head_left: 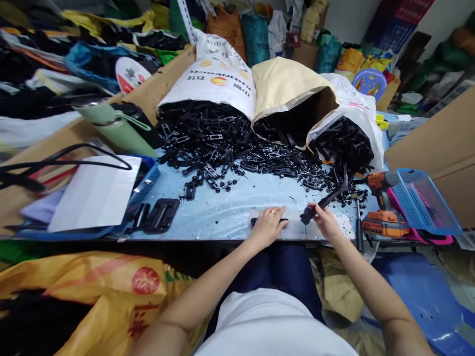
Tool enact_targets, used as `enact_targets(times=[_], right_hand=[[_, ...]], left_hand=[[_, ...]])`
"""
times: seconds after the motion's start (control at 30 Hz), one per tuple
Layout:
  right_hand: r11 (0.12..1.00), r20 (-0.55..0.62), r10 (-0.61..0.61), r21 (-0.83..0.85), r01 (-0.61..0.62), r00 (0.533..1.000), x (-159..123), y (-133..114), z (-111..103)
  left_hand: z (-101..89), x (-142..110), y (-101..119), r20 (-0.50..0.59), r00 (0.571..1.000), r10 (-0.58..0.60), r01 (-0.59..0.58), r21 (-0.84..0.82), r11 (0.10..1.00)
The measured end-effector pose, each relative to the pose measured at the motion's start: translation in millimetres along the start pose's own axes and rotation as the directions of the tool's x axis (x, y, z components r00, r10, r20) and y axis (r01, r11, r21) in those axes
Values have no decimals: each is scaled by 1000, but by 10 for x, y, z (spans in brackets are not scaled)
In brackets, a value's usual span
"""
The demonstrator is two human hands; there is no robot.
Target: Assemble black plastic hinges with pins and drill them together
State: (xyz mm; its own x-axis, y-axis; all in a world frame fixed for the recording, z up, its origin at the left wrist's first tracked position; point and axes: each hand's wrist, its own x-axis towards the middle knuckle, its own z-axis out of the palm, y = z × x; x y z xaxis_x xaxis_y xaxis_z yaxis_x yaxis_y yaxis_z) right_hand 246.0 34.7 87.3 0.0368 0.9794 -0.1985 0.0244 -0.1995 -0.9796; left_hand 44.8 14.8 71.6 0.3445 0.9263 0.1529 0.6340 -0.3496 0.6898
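My left hand (267, 226) is at the front edge of the worktable, its fingers curled over a small, slim black plastic part (254, 222). Both ends of that part stick out from under the hand, and its middle is hidden. Beneath it lies a pale flat plate (295, 217). In my right hand (326, 221) is a longer black plastic piece (328, 199), pinched near its lower end and tilted up to the right. Loose black parts and silver pins (267, 160) are heaped beyond both hands.
Three sacks lie open toward me: a white one (218, 74), a tan one (293, 84) and another white one (356, 99). An orange cordless drill (384, 217) and a blue basket (426, 198) stand right. A green bottle (115, 128) and a blue tray (148, 180) are left.
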Motion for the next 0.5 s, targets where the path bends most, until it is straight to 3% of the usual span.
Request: enact_targets(times=[0.03,0.1,0.17,0.2,0.27,0.37,0.43,0.5], right_hand=[[998,41,-31,47,29,999,-91,75,155],[993,106,-120,33,117,987,-252,160,393],[954,190,-223,-161,254,956,-397,163,489],[891,245,-277,-297,344,929,-467,142,482],[653,368,-382,-542,529,848,-591,76,388],[242,542,-432,-701,671,721,-670,-14,173],[102,654,-302,-701,706,693,-621,-32,54],[53,709,-108,-695,717,696,-518,-16,-25]], left_hand=[[17,-27,49,-28,998,-49,43,-181,983],[43,-58,127,10,984,-176,156,-510,846],[40,-73,153,47,952,-303,257,-658,707],[25,-85,148,31,937,-349,280,-664,693],[-19,-126,127,-29,928,-372,285,-589,756],[-57,-206,127,2,971,-239,217,-421,880],[-43,-225,137,42,993,-111,119,-305,945],[-16,-192,113,68,998,5,3,-130,992]])
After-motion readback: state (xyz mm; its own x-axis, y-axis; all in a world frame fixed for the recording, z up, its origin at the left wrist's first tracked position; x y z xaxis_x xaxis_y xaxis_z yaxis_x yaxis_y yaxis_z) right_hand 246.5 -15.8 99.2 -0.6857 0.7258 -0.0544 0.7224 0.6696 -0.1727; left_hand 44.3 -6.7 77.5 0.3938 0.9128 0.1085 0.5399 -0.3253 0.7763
